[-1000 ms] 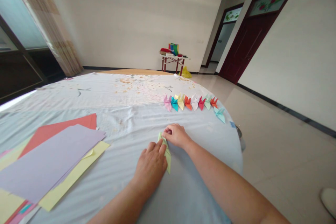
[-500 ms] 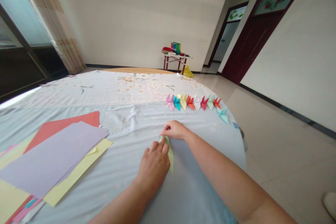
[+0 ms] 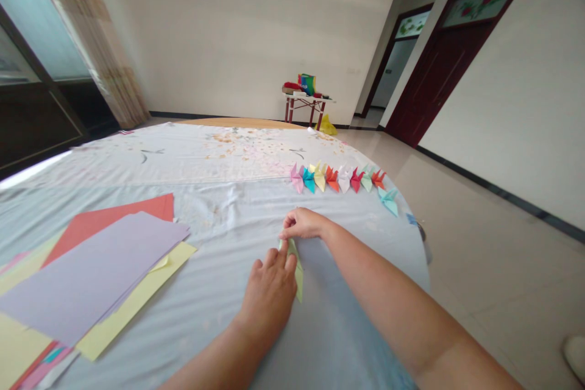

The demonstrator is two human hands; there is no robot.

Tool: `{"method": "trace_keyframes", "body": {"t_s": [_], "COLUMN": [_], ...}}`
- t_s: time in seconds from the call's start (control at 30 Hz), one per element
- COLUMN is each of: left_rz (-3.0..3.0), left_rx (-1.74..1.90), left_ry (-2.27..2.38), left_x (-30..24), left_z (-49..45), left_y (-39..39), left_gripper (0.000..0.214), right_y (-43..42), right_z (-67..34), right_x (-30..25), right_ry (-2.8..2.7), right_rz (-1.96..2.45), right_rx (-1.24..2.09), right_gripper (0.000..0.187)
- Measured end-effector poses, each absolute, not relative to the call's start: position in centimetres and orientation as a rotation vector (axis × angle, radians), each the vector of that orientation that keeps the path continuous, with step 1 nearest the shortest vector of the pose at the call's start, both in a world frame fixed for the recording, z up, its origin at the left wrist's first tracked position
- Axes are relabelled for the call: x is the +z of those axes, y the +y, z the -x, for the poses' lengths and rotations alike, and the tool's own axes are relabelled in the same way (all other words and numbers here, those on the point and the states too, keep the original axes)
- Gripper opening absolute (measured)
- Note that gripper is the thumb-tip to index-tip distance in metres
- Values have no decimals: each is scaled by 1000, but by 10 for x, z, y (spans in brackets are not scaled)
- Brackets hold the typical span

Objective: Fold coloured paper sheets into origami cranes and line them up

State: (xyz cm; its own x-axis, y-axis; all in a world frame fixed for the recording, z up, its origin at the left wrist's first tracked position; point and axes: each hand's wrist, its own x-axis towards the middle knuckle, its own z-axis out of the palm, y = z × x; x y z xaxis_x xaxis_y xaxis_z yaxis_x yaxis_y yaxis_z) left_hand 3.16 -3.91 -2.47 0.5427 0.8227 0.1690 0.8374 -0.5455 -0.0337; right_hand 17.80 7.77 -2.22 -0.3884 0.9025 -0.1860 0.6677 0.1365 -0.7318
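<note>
A narrow folded piece of pale green paper (image 3: 298, 273) lies on the light blue tablecloth (image 3: 237, 207) in front of me. My left hand (image 3: 269, 295) rests flat on its near part, fingers stretched out and pressing it down. My right hand (image 3: 304, 224) is closed in a pinch on the paper's far tip. Beyond my hands stands a row of several small folded paper cranes (image 3: 338, 178) in pink, blue, yellow, orange, white, red and green, with one teal crane (image 3: 388, 200) set apart at the right end.
A loose stack of large coloured sheets (image 3: 91, 268), lilac on top of red and yellow, lies at the left. The table's curved edge runs close on the right, with tiled floor beyond. A small red-legged table (image 3: 305, 103) with items stands by the far wall.
My right hand has drawn slightly farther up along the green paper's tip. My left hand has stayed pressed on the paper, fingers shifting a little. The view has tilted slightly.
</note>
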Motion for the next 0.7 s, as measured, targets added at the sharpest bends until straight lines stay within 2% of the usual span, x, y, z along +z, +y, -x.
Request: {"method": "trace_keyframes", "body": {"t_s": [0.3, 0.7], "left_rz": [2617, 2600], "left_rx": [-180, -182], "left_ry": [-1387, -1387], "left_x": [-28, -29], "left_z": [-32, -32], "left_y": [-41, -42], "left_gripper": [34, 31], "right_y": [74, 66], "right_z": [-177, -175], "right_x": [-25, -30], "right_ry": [-1945, -1809], "right_rz": [1313, 1285], "right_rx": [1308, 1351], "right_gripper": [18, 28]}}
